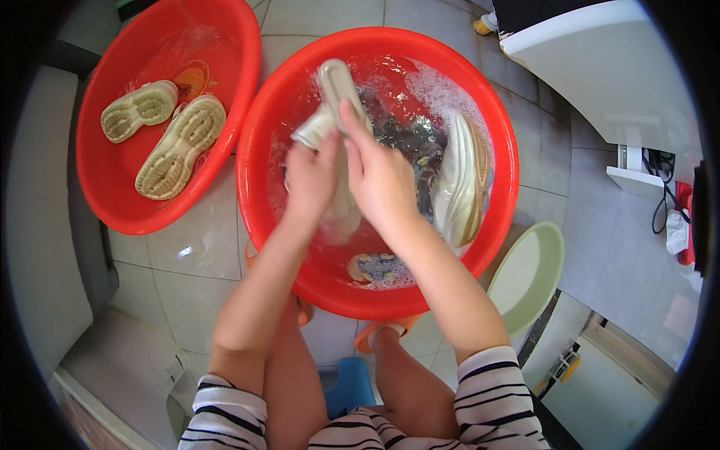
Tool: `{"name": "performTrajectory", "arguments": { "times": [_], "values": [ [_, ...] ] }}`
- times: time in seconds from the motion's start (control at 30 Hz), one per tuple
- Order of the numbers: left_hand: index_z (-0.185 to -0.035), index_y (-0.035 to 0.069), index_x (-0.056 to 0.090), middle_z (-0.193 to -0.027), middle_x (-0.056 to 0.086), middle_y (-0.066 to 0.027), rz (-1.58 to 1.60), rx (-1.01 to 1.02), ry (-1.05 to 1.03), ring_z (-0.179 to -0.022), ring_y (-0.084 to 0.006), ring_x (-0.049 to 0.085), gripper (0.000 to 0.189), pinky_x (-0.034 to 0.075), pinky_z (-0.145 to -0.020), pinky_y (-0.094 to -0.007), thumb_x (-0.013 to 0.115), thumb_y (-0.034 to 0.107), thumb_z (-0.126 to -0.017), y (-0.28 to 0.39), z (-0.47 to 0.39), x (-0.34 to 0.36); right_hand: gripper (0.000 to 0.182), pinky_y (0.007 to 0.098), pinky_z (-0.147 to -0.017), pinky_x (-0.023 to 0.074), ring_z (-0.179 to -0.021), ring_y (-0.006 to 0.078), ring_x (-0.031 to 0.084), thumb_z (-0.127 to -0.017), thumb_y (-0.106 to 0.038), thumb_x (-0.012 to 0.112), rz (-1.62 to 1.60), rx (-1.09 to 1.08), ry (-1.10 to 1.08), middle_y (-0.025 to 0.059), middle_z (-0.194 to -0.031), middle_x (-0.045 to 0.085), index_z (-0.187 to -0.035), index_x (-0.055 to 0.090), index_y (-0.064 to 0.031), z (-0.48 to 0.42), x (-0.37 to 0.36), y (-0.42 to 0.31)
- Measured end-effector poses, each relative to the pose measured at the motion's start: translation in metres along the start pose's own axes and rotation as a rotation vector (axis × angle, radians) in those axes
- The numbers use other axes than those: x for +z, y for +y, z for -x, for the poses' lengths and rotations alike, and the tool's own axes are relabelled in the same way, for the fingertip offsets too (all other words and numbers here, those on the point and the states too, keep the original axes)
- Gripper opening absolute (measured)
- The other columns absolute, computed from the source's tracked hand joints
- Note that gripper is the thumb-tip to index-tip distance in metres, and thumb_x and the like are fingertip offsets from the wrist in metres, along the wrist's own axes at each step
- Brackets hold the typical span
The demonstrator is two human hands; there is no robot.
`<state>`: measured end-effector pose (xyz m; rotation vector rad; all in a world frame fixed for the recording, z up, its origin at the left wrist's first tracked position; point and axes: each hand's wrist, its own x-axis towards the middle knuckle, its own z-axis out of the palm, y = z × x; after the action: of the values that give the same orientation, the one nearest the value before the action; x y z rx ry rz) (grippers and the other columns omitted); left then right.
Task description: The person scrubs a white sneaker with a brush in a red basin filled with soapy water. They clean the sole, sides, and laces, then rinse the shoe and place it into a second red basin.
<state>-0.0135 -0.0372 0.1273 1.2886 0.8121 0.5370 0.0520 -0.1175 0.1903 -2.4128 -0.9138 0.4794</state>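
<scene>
A round red plastic basin (500, 236) with soapy water stands before me. Over it, my right hand (379, 174) grips a beige plastic brush (336, 79), thumb along its back; the bristles are hidden. Blurred by motion, my left hand (312, 174) holds a whitish shoe (315, 128) under the brush, partly hidden by both hands. Against the basin's right wall another white shoe (458, 180) with a tan sole rests on its side. Dark items lie under the water between the shoes. Near the front wall sits a patterned insole-like piece (376, 266).
A second red basin (247, 67) at the left holds two shoes (180, 146), soles up. At the right a pale green basin (554, 247) leans at a tilt. A blue stool (351, 388) is between my legs. White furniture (607, 73) stands at the upper right, a grey sofa-like piece (45, 197) at the left.
</scene>
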Motion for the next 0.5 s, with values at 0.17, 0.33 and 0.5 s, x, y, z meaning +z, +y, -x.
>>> {"name": "performTrajectory", "arguments": {
  "times": [0.17,0.33,0.5],
  "values": [
    [-0.112,-0.005,0.062,-0.103,0.068,-0.0125,0.17,-0.113,0.027,-0.096,-0.0156,0.061,0.029,0.046,-0.084,-0.0303,0.051,0.018,-0.098,-0.038,0.021,-0.004,0.051,0.0475,-0.056,0.0483,-0.06,0.0403,0.06,-0.09,-0.014,0.055,0.022,0.007,-0.088,0.0223,-0.068,0.061,-0.138,0.046,-0.0265,0.023,0.012,0.014],
    [-0.112,-0.004,0.062,-0.102,0.066,-0.0075,0.043,-0.217,0.039,-0.091,-0.0118,0.058,0.032,0.047,-0.079,-0.0272,0.051,0.024,-0.099,-0.023,0.03,-0.01,0.057,0.0473,-0.05,0.0492,-0.052,0.0363,0.061,-0.088,-0.012,0.057,0.152,-0.025,-0.08,0.018,-0.059,0.06,-0.14,0.043,-0.0258,0.097,0.003,0.029],
    [-0.111,-0.003,0.063,-0.099,0.067,-0.0075,-0.09,0.058,0.033,-0.09,-0.0123,0.058,0.028,0.047,-0.079,-0.0292,0.051,0.019,-0.099,-0.028,0.04,-0.004,0.051,0.0488,-0.064,0.0494,-0.067,0.0408,0.062,-0.09,-0.013,0.054,0.162,0.066,-0.181,0.0241,-0.076,0.062,-0.138,0.046,-0.0252,0.036,-0.01,0.004]
  ]
}}
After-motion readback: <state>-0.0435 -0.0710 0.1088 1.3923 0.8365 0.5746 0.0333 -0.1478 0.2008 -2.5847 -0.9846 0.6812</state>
